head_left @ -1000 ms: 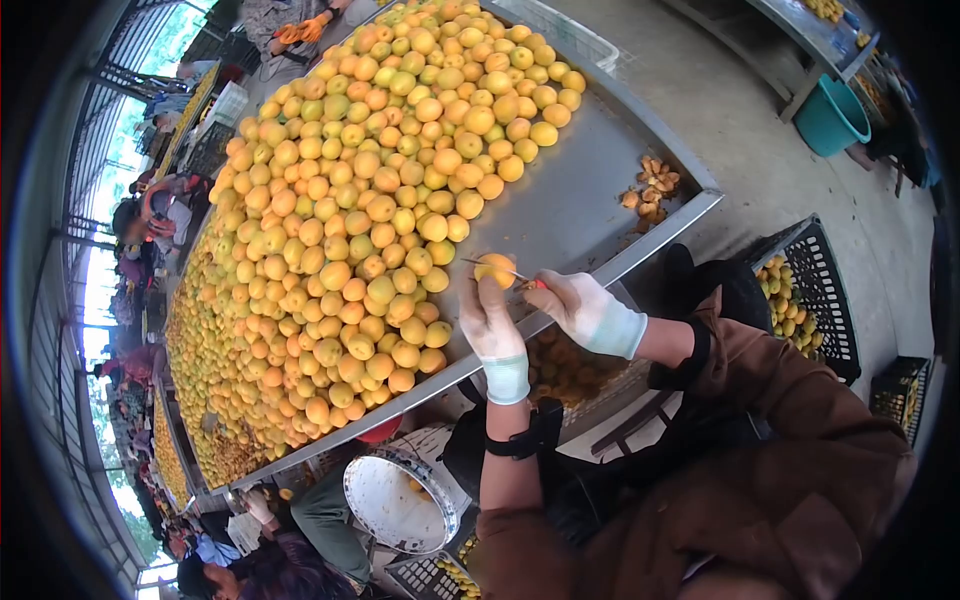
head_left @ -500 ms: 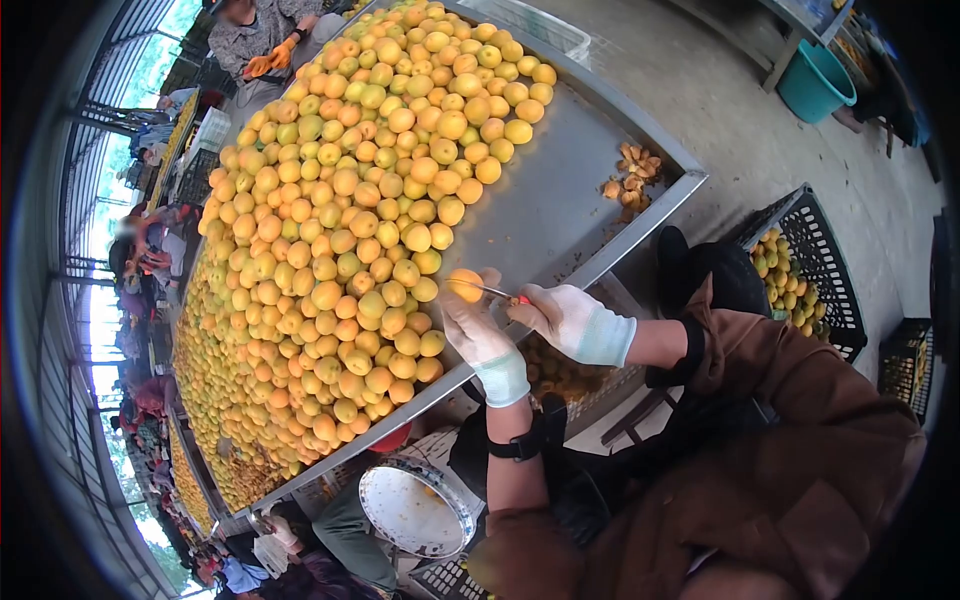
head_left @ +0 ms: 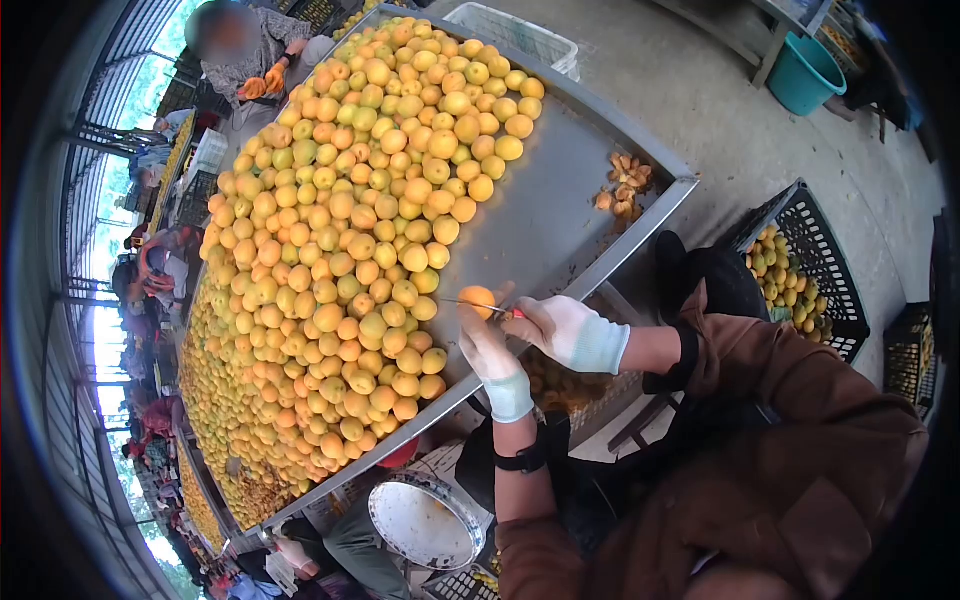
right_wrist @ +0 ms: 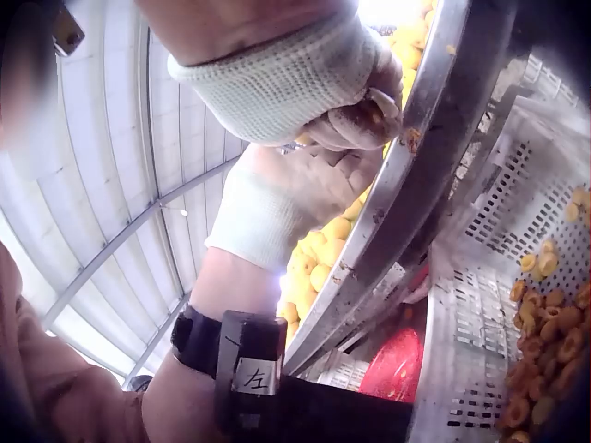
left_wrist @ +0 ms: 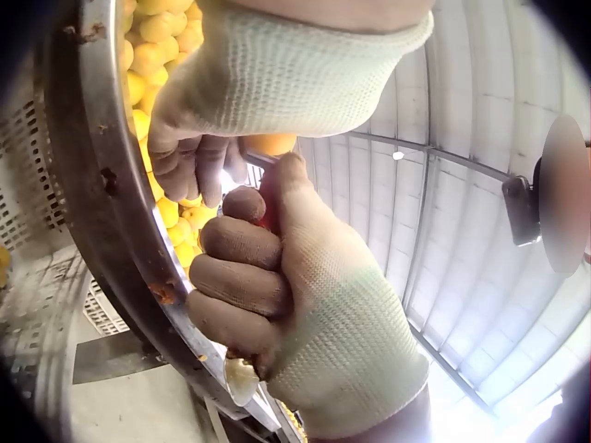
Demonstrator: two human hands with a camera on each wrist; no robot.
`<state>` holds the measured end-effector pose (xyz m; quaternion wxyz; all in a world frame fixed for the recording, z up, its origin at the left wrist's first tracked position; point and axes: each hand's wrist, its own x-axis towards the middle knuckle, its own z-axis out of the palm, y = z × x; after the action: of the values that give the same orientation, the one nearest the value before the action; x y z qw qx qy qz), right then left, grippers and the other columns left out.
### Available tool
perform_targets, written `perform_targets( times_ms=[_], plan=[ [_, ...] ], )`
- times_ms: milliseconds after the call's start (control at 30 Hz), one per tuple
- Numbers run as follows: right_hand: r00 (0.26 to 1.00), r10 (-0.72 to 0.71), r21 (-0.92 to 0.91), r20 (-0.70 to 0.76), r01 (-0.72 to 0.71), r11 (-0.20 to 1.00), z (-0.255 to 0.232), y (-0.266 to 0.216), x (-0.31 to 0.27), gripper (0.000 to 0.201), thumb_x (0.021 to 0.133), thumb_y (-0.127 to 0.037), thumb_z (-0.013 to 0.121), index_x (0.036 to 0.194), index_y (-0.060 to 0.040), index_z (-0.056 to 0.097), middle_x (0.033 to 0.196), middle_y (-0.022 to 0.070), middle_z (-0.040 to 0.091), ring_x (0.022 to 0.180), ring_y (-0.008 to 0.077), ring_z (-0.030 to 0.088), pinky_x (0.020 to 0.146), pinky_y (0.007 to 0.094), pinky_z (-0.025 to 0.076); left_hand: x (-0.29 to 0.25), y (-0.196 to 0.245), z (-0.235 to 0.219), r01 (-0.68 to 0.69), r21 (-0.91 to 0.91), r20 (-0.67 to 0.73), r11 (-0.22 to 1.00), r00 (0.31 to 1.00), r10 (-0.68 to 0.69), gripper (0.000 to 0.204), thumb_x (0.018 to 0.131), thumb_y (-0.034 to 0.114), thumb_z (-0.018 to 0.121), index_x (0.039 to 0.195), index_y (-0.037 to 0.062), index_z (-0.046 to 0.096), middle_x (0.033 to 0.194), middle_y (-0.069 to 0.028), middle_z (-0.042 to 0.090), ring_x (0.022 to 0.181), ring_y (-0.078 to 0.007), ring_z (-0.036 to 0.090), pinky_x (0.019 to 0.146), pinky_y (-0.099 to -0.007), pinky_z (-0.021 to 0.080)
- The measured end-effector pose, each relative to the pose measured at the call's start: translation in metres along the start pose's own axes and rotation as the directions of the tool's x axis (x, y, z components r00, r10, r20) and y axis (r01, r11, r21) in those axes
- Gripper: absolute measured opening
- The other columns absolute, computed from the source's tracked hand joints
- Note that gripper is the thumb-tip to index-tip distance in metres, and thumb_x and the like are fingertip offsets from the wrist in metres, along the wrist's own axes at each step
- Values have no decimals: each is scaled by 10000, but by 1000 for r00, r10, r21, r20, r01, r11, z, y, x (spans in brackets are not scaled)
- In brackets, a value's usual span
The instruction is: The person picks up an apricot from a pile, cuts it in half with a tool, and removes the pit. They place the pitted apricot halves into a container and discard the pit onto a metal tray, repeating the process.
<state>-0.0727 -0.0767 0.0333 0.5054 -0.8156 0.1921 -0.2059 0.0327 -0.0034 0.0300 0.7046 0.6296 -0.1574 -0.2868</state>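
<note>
In the head view my gloved left hand [head_left: 492, 352] holds up a single orange apricot [head_left: 477, 299] over the metal table's near edge. My gloved right hand [head_left: 568, 332] grips a small red-handled knife [head_left: 516, 313], its thin blade against the fruit. From the left wrist, the right hand's fingers [left_wrist: 242, 277] show curled round the red handle [left_wrist: 270, 201], and part of the apricot [left_wrist: 271, 144] peeks out below the left hand [left_wrist: 277, 78]. Seen from the right wrist, the two hands meet and mostly hide fruit and blade.
A big heap of apricots [head_left: 340, 230] covers most of the raised-rim metal table [head_left: 560, 170]. Brownish fruit pieces [head_left: 625, 185] lie in its corner. Below stands a white crate [right_wrist: 466, 323] with halved apricots. A black crate [head_left: 815, 230], white bucket [head_left: 425, 520] and teal tub [head_left: 805, 75] stand around.
The head view has shifted a little. The apricot and both hands have moved slightly, and the knife blade stays at the fruit while the left hand keeps its hold.
</note>
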Motion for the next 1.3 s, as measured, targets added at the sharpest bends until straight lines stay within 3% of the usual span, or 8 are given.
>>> perform_targets(
  times_ms=[333, 533, 700, 1033, 1100, 1167, 1233, 1300],
  plan=[
    [997, -58, 228, 52, 45, 973, -2, 7, -5, 319, 1004, -253, 482, 1155, -5, 615, 942, 243, 646, 927, 442, 593, 812, 443, 476, 8, -5, -17, -89, 105, 24, 990, 996, 87, 568, 1001, 483, 375, 1059, -58, 538, 933, -187, 651, 874, -249, 611, 803, -370, 476],
    [972, 221, 448, 78, -232, 863, -39, -9, 3, 336, 963, -308, 577, 1071, 3, 645, 820, 161, 635, 774, 190, 605, 726, 335, 480, 17, -18, -40, -138, 323, -234, 936, 947, 220, 355, 993, 279, 467, 1118, -43, 550, 880, -93, 618, 770, -189, 573, 744, -312, 492],
    [995, 104, 281, -10, -97, 955, -56, -10, 18, 303, 894, -281, 644, 1044, -18, 624, 836, 111, 613, 793, 154, 572, 724, 311, 475, -10, -2, 5, -574, 716, 383, 398, 799, 464, 370, 787, 157, 655, 1094, -1, 524, 924, -257, 592, 843, -460, 587, 746, -484, 483],
    [992, 125, 607, -6, -96, 789, -41, -2, 16, 267, 929, -274, 592, 966, -10, 576, 691, 55, 553, 648, 157, 595, 595, 283, 482, -13, -21, -3, -417, 480, 231, 772, 909, 347, 361, 924, 273, 507, 1138, -18, 517, 974, -165, 623, 851, -283, 647, 701, -367, 494],
    [878, 301, 791, 372, -470, 392, -58, -11, 13, 269, 977, -261, 478, 1036, -16, 572, 618, 21, 525, 472, 74, 476, 446, 229, 376, -10, -27, 2, -172, -187, 50, 967, 982, 184, 437, 947, 394, 466, 1146, 9, 523, 1038, -109, 617, 875, -219, 633, 715, -350, 501],
    [889, 301, 800, 346, -447, 400, -55, -12, 15, 310, 1001, -322, 433, 1019, -34, 548, 528, -10, 430, 340, 63, 338, 342, 222, 244, -14, -15, 6, -29, -383, -106, 923, 994, -13, 527, 929, 519, 442, 1127, 39, 533, 971, -79, 577, 779, -200, 558, 666, -304, 438],
    [895, 227, 896, 385, -421, 141, -50, -1, 20, 364, 1013, -369, 422, 1043, -33, 559, 537, -12, 443, 356, 57, 336, 351, 220, 241, -9, 0, -19, 42, -418, 383, 907, 914, 134, 528, 921, 534, 436, 1089, 45, 541, 878, -58, 556, 714, -187, 503, 636, -296, 377],
    [896, 274, 900, 350, -402, 166, -54, 0, 22, 410, 1021, -408, 406, 1061, -34, 568, 549, -14, 444, 360, 54, 316, 357, 218, 225, -11, 9, -32, -11, -101, 409, 995, 911, 52, 533, 921, 516, 421, 1067, 26, 568, 854, -83, 579, 747, -201, 524, 666, -320, 397]
  ],
)
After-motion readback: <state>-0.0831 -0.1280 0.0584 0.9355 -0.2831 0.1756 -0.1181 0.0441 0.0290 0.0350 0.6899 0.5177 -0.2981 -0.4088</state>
